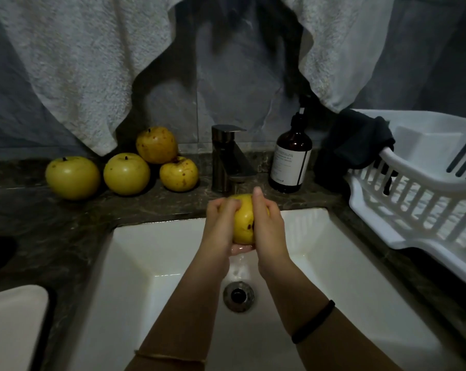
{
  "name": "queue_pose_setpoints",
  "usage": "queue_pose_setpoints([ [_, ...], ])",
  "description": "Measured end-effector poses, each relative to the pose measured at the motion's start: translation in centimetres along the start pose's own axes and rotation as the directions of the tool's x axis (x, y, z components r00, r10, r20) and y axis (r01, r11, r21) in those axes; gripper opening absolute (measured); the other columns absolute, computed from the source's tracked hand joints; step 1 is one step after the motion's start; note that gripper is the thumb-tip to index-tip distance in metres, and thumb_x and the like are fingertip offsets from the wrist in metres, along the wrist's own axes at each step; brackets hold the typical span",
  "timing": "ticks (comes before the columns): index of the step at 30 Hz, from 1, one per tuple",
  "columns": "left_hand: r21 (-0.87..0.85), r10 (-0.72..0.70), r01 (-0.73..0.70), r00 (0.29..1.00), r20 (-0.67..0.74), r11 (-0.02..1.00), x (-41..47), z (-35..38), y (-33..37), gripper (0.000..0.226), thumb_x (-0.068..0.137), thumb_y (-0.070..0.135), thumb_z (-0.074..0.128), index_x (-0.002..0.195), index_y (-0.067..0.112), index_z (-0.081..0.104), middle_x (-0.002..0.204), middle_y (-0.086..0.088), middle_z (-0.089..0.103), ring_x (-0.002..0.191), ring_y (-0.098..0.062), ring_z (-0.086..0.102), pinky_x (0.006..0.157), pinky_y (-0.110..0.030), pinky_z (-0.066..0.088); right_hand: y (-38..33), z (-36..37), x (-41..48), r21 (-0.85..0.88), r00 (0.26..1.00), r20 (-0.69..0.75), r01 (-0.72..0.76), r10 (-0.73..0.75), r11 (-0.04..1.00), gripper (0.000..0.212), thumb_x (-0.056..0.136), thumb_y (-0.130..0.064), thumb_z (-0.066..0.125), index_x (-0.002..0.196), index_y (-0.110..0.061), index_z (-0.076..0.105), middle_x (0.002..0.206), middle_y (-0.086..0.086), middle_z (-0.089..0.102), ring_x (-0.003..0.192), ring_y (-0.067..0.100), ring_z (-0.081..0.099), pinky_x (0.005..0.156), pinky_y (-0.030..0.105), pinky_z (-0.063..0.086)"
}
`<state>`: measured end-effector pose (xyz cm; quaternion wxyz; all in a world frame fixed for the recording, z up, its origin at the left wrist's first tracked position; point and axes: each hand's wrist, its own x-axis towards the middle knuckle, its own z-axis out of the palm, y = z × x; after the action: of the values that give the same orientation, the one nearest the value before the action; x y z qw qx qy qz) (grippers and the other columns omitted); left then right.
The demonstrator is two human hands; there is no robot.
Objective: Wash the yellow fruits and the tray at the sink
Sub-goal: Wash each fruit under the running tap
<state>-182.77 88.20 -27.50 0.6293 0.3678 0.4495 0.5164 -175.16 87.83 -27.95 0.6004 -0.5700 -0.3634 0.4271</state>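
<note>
I hold one yellow fruit (pixel 244 220) with brown spots between both hands over the white sink (pixel 146 263), just below the dark faucet (pixel 226 159). My left hand (pixel 221 223) grips its left side with curled fingers. My right hand (pixel 268 223) presses its right side, fingers wrapped over the top. Water runs down toward the drain (pixel 238 295). Several more yellow fruits (pixel 126 174) sit on the dark counter left of the faucet. A white slatted tray (pixel 424 199) stands on the counter at the right.
A brown pump bottle (pixel 290 162) stands right of the faucet. A dark cloth (pixel 357 140) hangs over the tray's rim. White towels (pixel 87 62) hang on the wall behind. A white object (pixel 12 325) lies at the bottom left.
</note>
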Motion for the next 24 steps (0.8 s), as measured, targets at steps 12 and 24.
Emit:
queue_pose_setpoints([
  [12, -0.198, -0.297, 0.323, 0.943, 0.153, 0.925, 0.3, -0.5, 0.1, 0.082, 0.065, 0.074, 0.059, 0.131, 0.025, 0.050, 0.127, -0.014, 0.058, 0.107, -0.036, 0.062, 0.076, -0.052, 0.056, -0.7, 0.0, -0.4, -0.037, 0.992, 0.009, 0.126, -0.125, 0.991, 0.023, 0.098, -0.028, 0.039, 0.101, -0.044, 0.054, 0.115, -0.005, 0.056, 0.106, 0.016, 0.055, 0.094, 0.047, 0.050],
  [24, 0.406, 0.119, -0.115, 0.993, 0.013, 0.907, -0.4, -0.4, 0.8, 0.035, 0.092, 0.049, 0.049, 0.114, 0.023, 0.045, 0.099, -0.002, 0.054, 0.072, -0.019, 0.061, 0.044, -0.023, 0.044, -0.4, -0.6, 0.3, 0.158, 0.972, 0.074, -0.232, 0.222, 0.960, 0.035, 0.087, -0.046, 0.056, 0.113, -0.024, 0.060, 0.112, 0.011, 0.062, 0.099, 0.030, 0.062, 0.071, 0.039, 0.054],
])
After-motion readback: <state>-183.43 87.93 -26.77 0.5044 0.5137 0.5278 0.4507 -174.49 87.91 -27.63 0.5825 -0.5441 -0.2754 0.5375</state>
